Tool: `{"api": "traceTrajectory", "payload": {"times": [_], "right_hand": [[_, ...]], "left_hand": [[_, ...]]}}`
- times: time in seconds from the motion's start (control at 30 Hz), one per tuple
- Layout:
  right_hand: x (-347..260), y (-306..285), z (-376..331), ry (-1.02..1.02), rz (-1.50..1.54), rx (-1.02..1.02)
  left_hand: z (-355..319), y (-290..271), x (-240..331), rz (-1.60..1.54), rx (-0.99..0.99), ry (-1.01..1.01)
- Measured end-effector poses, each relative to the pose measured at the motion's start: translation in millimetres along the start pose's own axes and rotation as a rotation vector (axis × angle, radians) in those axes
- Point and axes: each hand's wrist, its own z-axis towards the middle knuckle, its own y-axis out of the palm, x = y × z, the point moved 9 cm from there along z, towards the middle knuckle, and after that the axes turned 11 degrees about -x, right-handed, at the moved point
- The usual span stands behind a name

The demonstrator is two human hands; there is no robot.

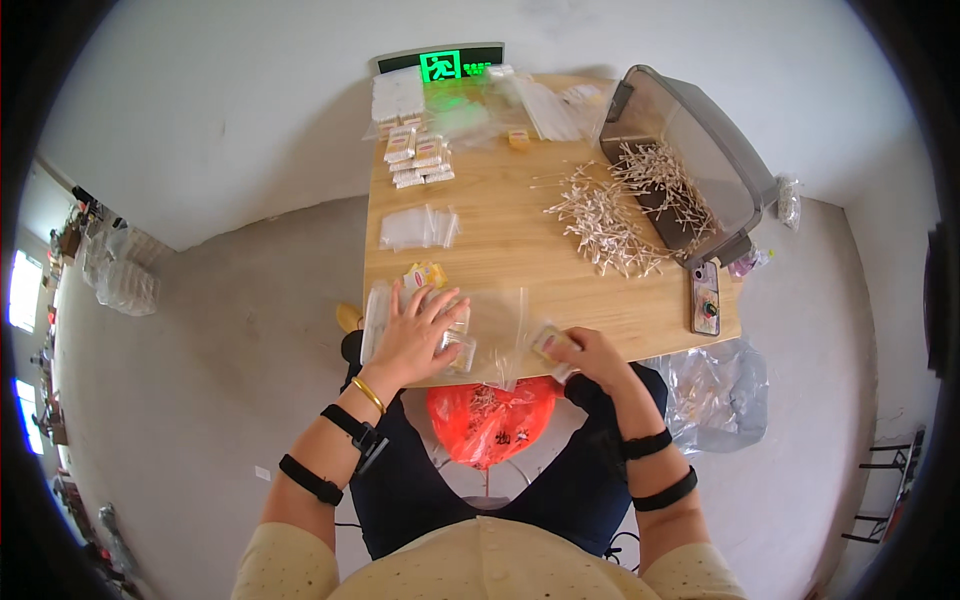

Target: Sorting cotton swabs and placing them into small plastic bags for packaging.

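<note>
Packet of clear film with a pale yellow face (551, 345), small and flat, is gripped between thumb and fingers of the right hand (597, 357), at the near edge of the light wooden table (500, 225). The left hand (415, 330) is held open, palm down and fingers spread, over similar film-wrapped packets (458, 355) and the left part of a wide, clear plastic bag (500, 320).

Low weight and a slippery skin are to be expected of the packet; it is probably stiff enough to be kept flat, but could be bent by a hard squeeze, so it is best taken lightly by its side edges. The bag is judged thin, limp and prone to clinging, and is best pinched at its rim.

The packet's right part is covered by the fingers, and its contents cannot be made out. The left palm is hidden, so what is directly touched by it cannot be told. Whether the bag's right edge is open is obscured by its transparency.
</note>
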Motion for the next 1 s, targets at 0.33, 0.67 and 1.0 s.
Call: {"api": "traceTrajectory", "payload": {"times": [0.33,0.67,1.0], "right_hand": [[-60.4,85.7,92.8,-0.316,0.05,-0.297],[-90.9,101.8,93.3,-0.548,-0.248,-0.247],[-87.5,115.9,99.0,-0.551,0.033,-0.262]], "left_hand": [[2.3,0.1,-1.5,-0.007,-0.017,0.023],[1.5,-4.8,-5.1,-0.074,0.0,0.01],[4.5,-10.2,-4.6,-0.085,0.009,0.035]]}}
